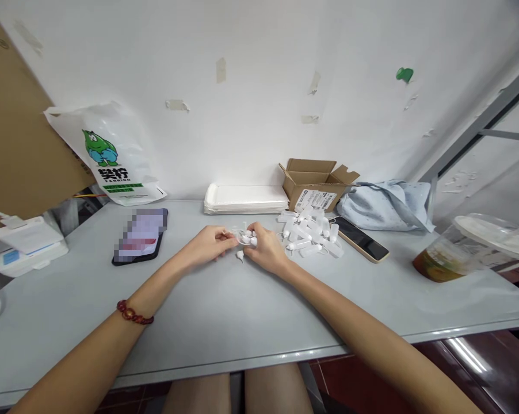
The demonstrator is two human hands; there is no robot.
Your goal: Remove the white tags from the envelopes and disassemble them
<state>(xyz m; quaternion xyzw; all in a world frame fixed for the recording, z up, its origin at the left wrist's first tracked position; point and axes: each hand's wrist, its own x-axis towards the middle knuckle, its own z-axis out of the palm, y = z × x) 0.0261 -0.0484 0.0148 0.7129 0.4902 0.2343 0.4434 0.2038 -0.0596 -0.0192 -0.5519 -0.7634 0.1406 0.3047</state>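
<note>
Plastic pcs [248, 236] clamped in our R hand [266, 248]; our L hand [212, 242] adjacent, can't tell grip; tubes [303, 233] heaped nearby, prob. for reach.

Bold black Chinese characters, apparently 樊柠, stand on the white plastic bag [136, 152] against the wall, with FANNING in small Latin capitals beneath. Lettering on its green strips [123, 188] and on the cardboard box's [300, 185] white label [316, 200] is too small for me to read.
</note>
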